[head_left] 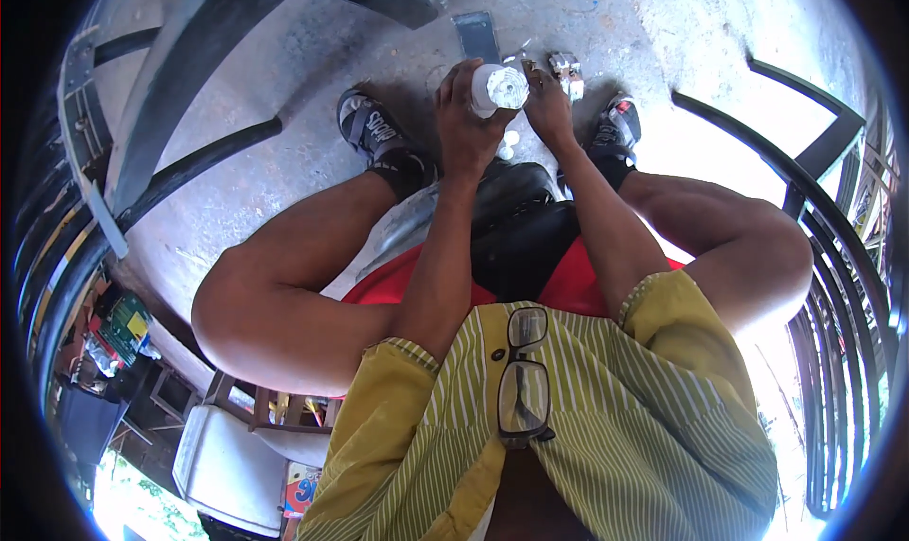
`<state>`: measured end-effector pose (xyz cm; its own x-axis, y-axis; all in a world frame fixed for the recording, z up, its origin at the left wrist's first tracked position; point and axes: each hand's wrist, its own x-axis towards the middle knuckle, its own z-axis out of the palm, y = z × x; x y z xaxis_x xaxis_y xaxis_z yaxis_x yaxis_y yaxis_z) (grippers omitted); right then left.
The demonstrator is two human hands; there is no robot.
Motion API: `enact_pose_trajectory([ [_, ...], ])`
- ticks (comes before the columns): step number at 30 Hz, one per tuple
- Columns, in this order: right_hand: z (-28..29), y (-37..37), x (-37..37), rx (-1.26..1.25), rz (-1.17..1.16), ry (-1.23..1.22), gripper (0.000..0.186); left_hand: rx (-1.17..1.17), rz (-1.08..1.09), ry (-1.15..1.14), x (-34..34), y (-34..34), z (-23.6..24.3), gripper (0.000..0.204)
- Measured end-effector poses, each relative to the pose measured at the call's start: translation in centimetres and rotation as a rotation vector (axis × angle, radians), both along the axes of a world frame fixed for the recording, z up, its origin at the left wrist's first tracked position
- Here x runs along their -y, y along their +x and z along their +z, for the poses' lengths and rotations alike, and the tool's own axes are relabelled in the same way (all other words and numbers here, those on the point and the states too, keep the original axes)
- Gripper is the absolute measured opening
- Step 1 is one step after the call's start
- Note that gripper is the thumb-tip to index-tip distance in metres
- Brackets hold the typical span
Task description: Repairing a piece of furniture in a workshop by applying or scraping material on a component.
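Note:
My left hand is closed around a white cylinder with a ringed, whitish end turned up toward me. Close on its right, my right hand has its fingers bent together beside that end. Whatever lies in those fingers is too small and dark to name. Beyond the right hand, a small blocky metallic thing rests on the floor. Several small round white pieces show below the cylinder, between my forearms.
A dark rectangular piece lies on the concrete floor ahead. Black metal bars curve round at left and right. My shoes flank the hands. Eyeglasses hang on my striped shirt. A white container stands at lower left.

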<state>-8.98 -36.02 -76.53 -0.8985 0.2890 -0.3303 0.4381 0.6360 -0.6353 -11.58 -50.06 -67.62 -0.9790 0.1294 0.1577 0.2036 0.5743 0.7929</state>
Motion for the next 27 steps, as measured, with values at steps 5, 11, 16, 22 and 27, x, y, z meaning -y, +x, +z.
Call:
enact_pose_trajectory([
  [5,10.5,-3.1,1.0,-0.12,-0.423,-0.551,0.043,-0.035,-0.031,0.256,0.8,-1.6,6.4,0.064],
  [11,24.6,-1.1,-0.5,-0.341,-0.366,-1.05,0.039,-0.33,-0.118,0.278,2.2,-1.5,15.1,0.059],
  [16,33.5,3.0,0.7,-0.409,-0.22,-1.318,0.041,-0.398,-0.162,0.281,4.4,-0.3,20.6,0.064],
  [22,38.3,5.9,3.9,-0.491,-0.077,-1.05,0.046,-0.581,-0.121,0.224,6.0,0.7,23.4,0.066],
  [27,39.4,6.8,4.9,-0.457,-0.023,-1.004,0.049,-0.587,-0.079,0.214,7.1,0.8,23.3,0.066],
])
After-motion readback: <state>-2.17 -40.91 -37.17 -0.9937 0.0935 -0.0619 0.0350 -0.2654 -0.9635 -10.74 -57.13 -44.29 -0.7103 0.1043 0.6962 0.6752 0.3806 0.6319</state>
